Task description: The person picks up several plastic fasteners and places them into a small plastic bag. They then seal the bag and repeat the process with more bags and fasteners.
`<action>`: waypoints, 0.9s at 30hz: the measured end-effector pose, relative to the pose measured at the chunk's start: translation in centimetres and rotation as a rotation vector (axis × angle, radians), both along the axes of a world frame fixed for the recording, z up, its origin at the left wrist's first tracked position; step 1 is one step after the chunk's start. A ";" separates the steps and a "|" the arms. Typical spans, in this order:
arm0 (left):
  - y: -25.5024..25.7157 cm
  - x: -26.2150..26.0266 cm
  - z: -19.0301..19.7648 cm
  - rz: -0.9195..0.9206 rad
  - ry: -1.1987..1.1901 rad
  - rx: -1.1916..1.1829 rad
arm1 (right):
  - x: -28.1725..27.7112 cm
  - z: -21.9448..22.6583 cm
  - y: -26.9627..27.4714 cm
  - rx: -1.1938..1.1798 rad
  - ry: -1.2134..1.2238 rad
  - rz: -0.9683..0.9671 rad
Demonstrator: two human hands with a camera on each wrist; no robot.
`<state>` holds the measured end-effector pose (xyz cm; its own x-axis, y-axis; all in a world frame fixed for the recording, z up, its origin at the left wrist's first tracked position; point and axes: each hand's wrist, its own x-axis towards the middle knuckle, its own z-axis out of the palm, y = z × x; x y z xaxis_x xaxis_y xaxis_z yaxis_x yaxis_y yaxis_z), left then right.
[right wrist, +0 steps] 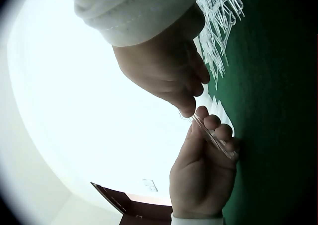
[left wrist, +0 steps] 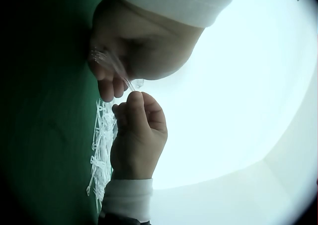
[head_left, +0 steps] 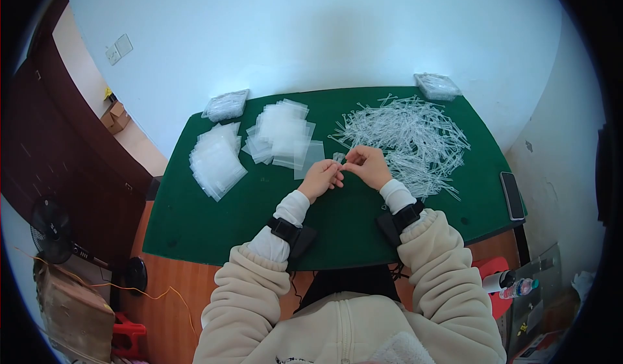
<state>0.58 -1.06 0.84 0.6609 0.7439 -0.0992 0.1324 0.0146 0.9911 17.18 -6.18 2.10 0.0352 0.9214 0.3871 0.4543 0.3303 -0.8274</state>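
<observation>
Thin clear plastic sticks (left wrist: 117,66) lie across the palm of my left hand (head_left: 319,179), whose fingers curl round them. My right hand (head_left: 368,166) pinches the end of the sticks (right wrist: 198,120) between thumb and index finger, right beside the left fingertips. A large heap of clear sticks (head_left: 409,137) spreads over the green table to the right of the hands. Left of the hands lies a pile of clear flat bags (head_left: 280,130), one bag (head_left: 309,159) near the left hand.
Another fan of bags (head_left: 217,163) lies at the left. Filled clear packs stand at the back left (head_left: 226,105) and back right (head_left: 438,87) corners. A phone (head_left: 512,196) rests at the right edge of the green table (head_left: 214,234). A fan (head_left: 52,231) stands off to the left.
</observation>
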 end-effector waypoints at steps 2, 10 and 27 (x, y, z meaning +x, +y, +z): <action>-0.1 0.1 0.1 -0.013 -0.007 -0.011 | 0.1 -0.4 0.2 0.007 0.045 -0.048; -0.3 0.2 0.1 -0.058 -0.117 -0.109 | -0.1 -0.5 0.4 0.069 0.133 -0.097; 0.0 0.1 -0.5 -0.126 -0.264 -0.218 | 0.1 -0.8 0.6 0.055 0.219 0.018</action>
<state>0.69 -1.10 0.39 0.7697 0.6356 -0.0597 -0.1140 0.2288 0.9668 17.29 -5.56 1.35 0.1081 0.9004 0.4215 0.2591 0.3838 -0.8863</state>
